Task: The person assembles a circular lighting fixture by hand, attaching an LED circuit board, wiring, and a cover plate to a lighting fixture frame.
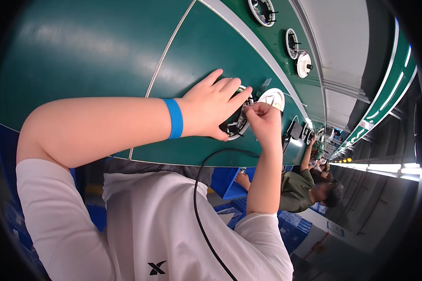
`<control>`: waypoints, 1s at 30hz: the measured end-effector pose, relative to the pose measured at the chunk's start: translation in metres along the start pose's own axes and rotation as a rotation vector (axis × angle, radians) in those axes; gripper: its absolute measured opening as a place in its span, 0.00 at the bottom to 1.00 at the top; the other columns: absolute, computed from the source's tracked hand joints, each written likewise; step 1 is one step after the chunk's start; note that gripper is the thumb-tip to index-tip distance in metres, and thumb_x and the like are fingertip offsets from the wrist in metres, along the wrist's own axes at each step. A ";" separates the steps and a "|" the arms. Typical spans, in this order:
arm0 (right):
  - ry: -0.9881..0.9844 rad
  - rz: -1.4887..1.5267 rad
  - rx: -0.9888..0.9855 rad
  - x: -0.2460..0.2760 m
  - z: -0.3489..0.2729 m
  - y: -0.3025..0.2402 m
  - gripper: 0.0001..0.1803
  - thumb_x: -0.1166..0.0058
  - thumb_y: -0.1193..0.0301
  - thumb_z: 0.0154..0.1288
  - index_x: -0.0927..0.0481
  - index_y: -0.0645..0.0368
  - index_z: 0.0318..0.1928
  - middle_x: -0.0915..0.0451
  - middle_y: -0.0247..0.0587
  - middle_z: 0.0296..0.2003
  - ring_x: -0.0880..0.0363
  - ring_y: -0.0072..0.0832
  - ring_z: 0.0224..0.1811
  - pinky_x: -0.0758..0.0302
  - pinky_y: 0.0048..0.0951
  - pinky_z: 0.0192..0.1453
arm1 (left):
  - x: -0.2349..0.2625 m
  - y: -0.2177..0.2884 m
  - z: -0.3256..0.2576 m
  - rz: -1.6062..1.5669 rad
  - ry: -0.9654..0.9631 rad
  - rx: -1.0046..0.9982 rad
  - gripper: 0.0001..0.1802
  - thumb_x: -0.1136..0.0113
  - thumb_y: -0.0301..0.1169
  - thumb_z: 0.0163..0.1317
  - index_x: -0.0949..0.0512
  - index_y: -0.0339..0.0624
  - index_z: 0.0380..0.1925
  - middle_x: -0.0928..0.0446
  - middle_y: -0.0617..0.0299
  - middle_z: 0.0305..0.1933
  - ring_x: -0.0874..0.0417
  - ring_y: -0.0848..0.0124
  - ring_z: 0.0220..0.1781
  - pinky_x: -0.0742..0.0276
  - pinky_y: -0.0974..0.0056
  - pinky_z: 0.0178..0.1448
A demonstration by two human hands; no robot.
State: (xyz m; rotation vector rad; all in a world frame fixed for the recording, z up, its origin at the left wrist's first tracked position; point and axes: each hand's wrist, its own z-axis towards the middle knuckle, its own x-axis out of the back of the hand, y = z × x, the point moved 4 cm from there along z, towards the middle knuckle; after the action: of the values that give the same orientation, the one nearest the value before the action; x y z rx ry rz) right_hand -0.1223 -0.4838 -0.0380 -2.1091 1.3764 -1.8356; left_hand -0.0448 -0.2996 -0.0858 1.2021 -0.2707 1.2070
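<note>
A round housing (243, 127) with a white rim and a black inside lies on the green bench under my left hand (211, 104). That hand is spread across it, thumb at the near rim and fingertips over the far side, gripping it. My right hand (266, 125) is pinched at the housing's right side; what its fingertips hold is too small to make out. Just beyond my right hand lies a white disc-shaped part (275, 97), with thin wires near it. The fingers of my left hand hide part of the housing's inside.
On the green strip beyond the pale rail stand more white-rimmed housings (262, 11), (291, 43) and a white round cover (304, 65). A black device (294, 130) sits farther right. A black cable (197, 196) crosses my shirt. Another person (299, 189) works at the right.
</note>
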 end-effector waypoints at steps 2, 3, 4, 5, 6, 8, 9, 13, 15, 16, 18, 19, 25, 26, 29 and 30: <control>-0.006 0.025 0.015 0.001 0.001 0.003 0.08 0.37 0.75 0.65 0.16 0.68 0.32 0.18 0.33 0.23 0.25 0.15 0.25 0.28 0.25 0.30 | -0.001 0.001 0.000 -0.004 0.001 -0.002 0.61 0.23 0.59 0.46 0.36 0.33 0.73 0.32 0.44 0.65 0.28 0.54 0.69 0.42 0.43 0.80; -0.006 -0.027 0.037 0.000 0.003 0.003 0.08 0.37 0.75 0.65 0.16 0.68 0.32 0.18 0.35 0.22 0.25 0.17 0.24 0.28 0.26 0.30 | 0.000 0.001 0.000 -0.013 0.003 0.003 0.61 0.22 0.59 0.46 0.36 0.33 0.73 0.32 0.44 0.65 0.28 0.53 0.69 0.42 0.43 0.80; -0.006 -0.077 0.055 -0.002 0.003 0.003 0.07 0.37 0.75 0.64 0.16 0.68 0.31 0.18 0.37 0.22 0.25 0.18 0.24 0.27 0.27 0.30 | -0.002 0.002 0.000 -0.009 -0.003 -0.010 0.61 0.22 0.59 0.46 0.36 0.33 0.73 0.32 0.44 0.65 0.28 0.53 0.69 0.42 0.43 0.80; 0.023 -0.133 0.098 -0.003 0.000 -0.001 0.07 0.38 0.76 0.63 0.18 0.68 0.30 0.19 0.44 0.21 0.22 0.27 0.22 0.26 0.32 0.30 | -0.002 0.002 0.000 -0.022 -0.001 -0.003 0.61 0.22 0.58 0.45 0.37 0.33 0.73 0.33 0.44 0.65 0.28 0.53 0.69 0.42 0.43 0.80; 0.036 -0.124 0.095 -0.003 0.000 -0.005 0.07 0.38 0.76 0.63 0.18 0.68 0.30 0.19 0.44 0.21 0.22 0.27 0.22 0.26 0.32 0.30 | -0.003 0.001 0.001 -0.035 0.001 0.004 0.61 0.22 0.58 0.45 0.37 0.33 0.73 0.33 0.44 0.65 0.29 0.53 0.69 0.42 0.43 0.80; 0.064 -0.280 0.203 0.000 -0.006 -0.017 0.08 0.39 0.76 0.61 0.20 0.68 0.27 0.20 0.51 0.21 0.19 0.38 0.22 0.25 0.37 0.29 | -0.001 0.004 0.003 -0.063 -0.037 -0.009 0.62 0.22 0.58 0.45 0.38 0.34 0.73 0.33 0.44 0.66 0.30 0.52 0.70 0.43 0.43 0.80; 0.072 -0.281 0.254 0.000 -0.006 -0.023 0.09 0.39 0.76 0.61 0.22 0.68 0.26 0.21 0.55 0.21 0.17 0.46 0.24 0.24 0.40 0.30 | 0.001 0.004 0.004 -0.057 -0.024 -0.005 0.62 0.22 0.58 0.45 0.38 0.34 0.74 0.33 0.44 0.66 0.30 0.51 0.71 0.43 0.43 0.80; 0.088 -0.260 0.260 0.000 -0.008 -0.018 0.08 0.38 0.73 0.61 0.19 0.66 0.28 0.20 0.47 0.19 0.20 0.31 0.21 0.26 0.35 0.28 | 0.001 0.005 0.002 -0.045 -0.010 -0.017 0.63 0.21 0.58 0.44 0.40 0.35 0.75 0.34 0.44 0.67 0.32 0.49 0.71 0.43 0.43 0.81; 0.090 -0.257 0.250 -0.002 -0.007 -0.011 0.09 0.37 0.73 0.61 0.19 0.67 0.29 0.19 0.50 0.21 0.18 0.34 0.23 0.24 0.37 0.31 | 0.002 0.006 0.004 -0.065 -0.044 0.005 0.64 0.21 0.57 0.43 0.41 0.35 0.75 0.36 0.43 0.68 0.32 0.48 0.72 0.44 0.42 0.82; 0.088 -0.262 0.240 -0.003 -0.006 -0.010 0.09 0.37 0.73 0.62 0.19 0.67 0.29 0.18 0.50 0.22 0.18 0.35 0.24 0.23 0.38 0.32 | 0.003 0.006 0.004 -0.065 -0.032 -0.018 0.64 0.21 0.57 0.43 0.41 0.35 0.75 0.36 0.43 0.68 0.32 0.48 0.72 0.44 0.42 0.82; 0.075 -0.184 0.257 -0.001 -0.009 -0.005 0.09 0.34 0.71 0.63 0.16 0.66 0.34 0.17 0.49 0.24 0.17 0.33 0.27 0.23 0.36 0.34 | 0.003 0.006 0.004 -0.077 -0.085 0.020 0.65 0.20 0.57 0.43 0.42 0.35 0.76 0.37 0.43 0.68 0.32 0.47 0.72 0.46 0.43 0.82; 0.043 -0.169 0.231 0.003 -0.012 -0.007 0.11 0.32 0.70 0.63 0.16 0.67 0.38 0.16 0.46 0.25 0.18 0.31 0.27 0.22 0.35 0.34 | 0.005 0.003 0.002 -0.062 -0.100 0.034 0.66 0.20 0.56 0.43 0.43 0.35 0.76 0.38 0.43 0.69 0.31 0.47 0.72 0.47 0.42 0.83; 0.418 0.365 0.007 0.079 -0.031 0.016 0.19 0.32 0.72 0.67 0.21 0.67 0.54 0.19 0.34 0.25 0.24 0.17 0.24 0.29 0.21 0.26 | 0.005 0.006 0.005 -0.068 -0.119 0.036 0.65 0.20 0.55 0.43 0.43 0.35 0.76 0.38 0.44 0.69 0.31 0.48 0.72 0.48 0.42 0.83; 0.462 0.497 -0.032 0.093 -0.029 0.024 0.20 0.34 0.71 0.69 0.23 0.70 0.55 0.20 0.34 0.26 0.27 0.16 0.20 0.34 0.21 0.19 | 0.006 0.007 0.005 -0.063 -0.114 0.031 0.65 0.20 0.55 0.43 0.43 0.35 0.76 0.38 0.44 0.69 0.31 0.48 0.72 0.48 0.42 0.83; 0.464 0.738 -0.006 0.110 -0.007 0.049 0.16 0.37 0.71 0.72 0.21 0.69 0.53 0.21 0.34 0.28 0.27 0.18 0.19 0.36 0.22 0.16 | 0.006 0.007 0.004 -0.072 -0.101 0.029 0.65 0.20 0.56 0.43 0.43 0.35 0.75 0.38 0.43 0.69 0.31 0.48 0.72 0.48 0.42 0.83; 0.418 0.781 0.006 0.110 0.000 0.049 0.14 0.38 0.71 0.73 0.20 0.68 0.52 0.21 0.35 0.30 0.28 0.18 0.19 0.36 0.22 0.16 | 0.005 0.007 0.004 -0.069 -0.100 0.027 0.65 0.21 0.57 0.43 0.43 0.35 0.75 0.38 0.43 0.69 0.31 0.48 0.72 0.48 0.42 0.83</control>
State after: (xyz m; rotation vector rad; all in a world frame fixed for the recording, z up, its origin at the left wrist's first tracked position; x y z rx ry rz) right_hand -0.1601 -0.5810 0.0221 -0.9365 1.8874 -1.9161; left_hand -0.0465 -0.3004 -0.0768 1.2877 -0.2854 1.0954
